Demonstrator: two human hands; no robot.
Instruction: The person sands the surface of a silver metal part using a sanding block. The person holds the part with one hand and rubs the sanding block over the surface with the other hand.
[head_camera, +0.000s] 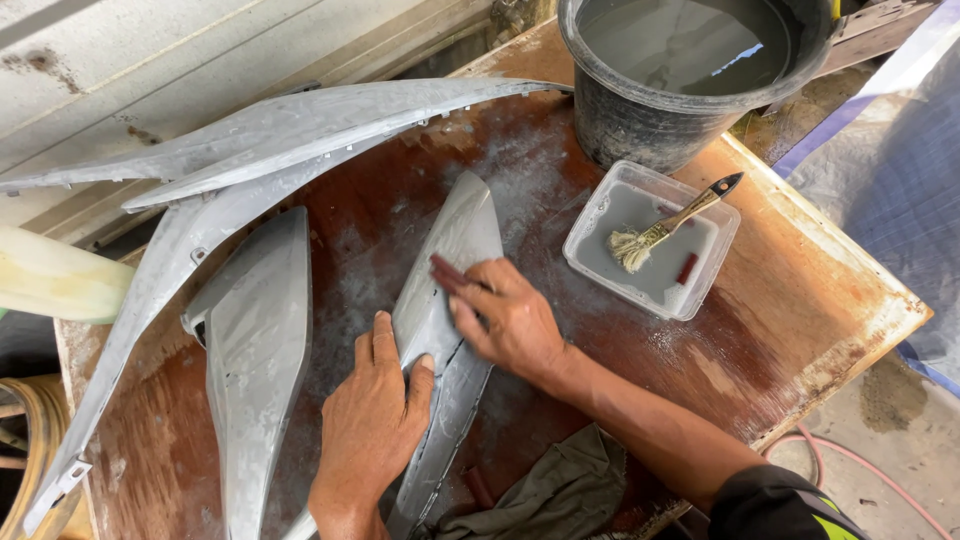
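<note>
Black bucket (640, 110) at far table edge, grey water inside. Clear tray (600, 215) beside it: shallow cloudy water, paintbrush (665, 228), small red piece. Grey panel (450, 250) at centre of brown table (800, 300). Left hand (375, 420) flat, pinning panel's near end. Right hand (505, 315) pressing reddish pad (445, 272), probably sandpaper, onto panel. Second panel (255, 360) left; bare board right.

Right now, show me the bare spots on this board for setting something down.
Free: the brown corner of the wooden board right of the plastic tray. The left is crowded with grey panels; the right hand and left hand work the middle panel.
</note>
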